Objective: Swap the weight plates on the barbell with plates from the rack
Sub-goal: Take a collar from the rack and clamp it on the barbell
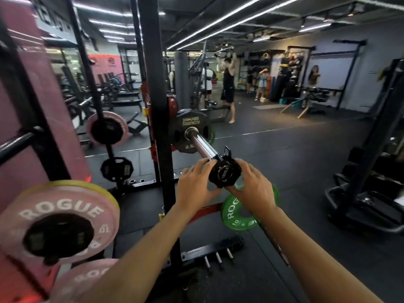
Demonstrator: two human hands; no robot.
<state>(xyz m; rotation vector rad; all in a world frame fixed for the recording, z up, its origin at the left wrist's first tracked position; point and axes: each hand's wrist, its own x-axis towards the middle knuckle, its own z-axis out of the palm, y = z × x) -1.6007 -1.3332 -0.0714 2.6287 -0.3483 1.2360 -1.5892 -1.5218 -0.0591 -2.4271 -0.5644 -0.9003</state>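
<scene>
The barbell sleeve points toward me from the rack upright. A black Hammer Strength plate sits on it, with a green plate edge just behind. A black collar clamp is at the sleeve's near end. My left hand grips the collar from the left. My right hand grips it from the right. A green Rogue plate leans on the floor below my right wrist.
Pink Rogue plates hang on rack pegs at the lower left, with another pink plate and a small black plate farther back. A black machine frame stands to the right. Several people exercise in the background.
</scene>
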